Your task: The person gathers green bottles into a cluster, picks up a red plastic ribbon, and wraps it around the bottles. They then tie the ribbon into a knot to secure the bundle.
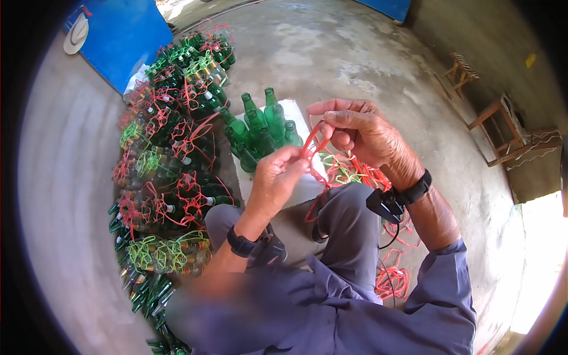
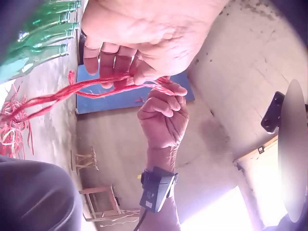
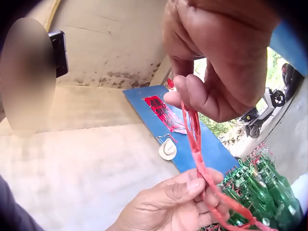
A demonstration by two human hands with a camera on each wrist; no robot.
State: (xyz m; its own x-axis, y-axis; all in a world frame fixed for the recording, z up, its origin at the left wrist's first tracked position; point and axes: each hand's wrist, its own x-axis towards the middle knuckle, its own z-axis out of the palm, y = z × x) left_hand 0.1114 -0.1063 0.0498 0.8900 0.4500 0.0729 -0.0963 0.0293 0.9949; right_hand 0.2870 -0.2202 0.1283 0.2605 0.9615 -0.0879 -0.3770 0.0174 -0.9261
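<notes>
Red plastic strands [image 1: 313, 142] stretch between the two hands above the lap. The left hand [image 1: 277, 177] pinches them between thumb and fingers, lower down. Higher up, the right hand [image 1: 364, 131] pinches their upper part with thumb and curled fingers. In the right wrist view the strands [image 3: 196, 149] run from the right fingertips down past the left thumb. The left wrist view shows the strands [image 2: 57, 96] trailing from the left hand [image 2: 144, 38] towards a red tangle. Just beyond the hands, several green bottles [image 1: 255, 121] stand upright, grouped on a white board [image 1: 299, 189].
Many bottles bound with red and green strands [image 1: 189, 145] lie along the left. Loose red and green strands [image 1: 367, 171] are on the floor at right, with another red heap [image 1: 393, 281] below. A wooden stool [image 1: 503, 127] stands by the right wall; a blue panel [image 1: 127, 38] is behind.
</notes>
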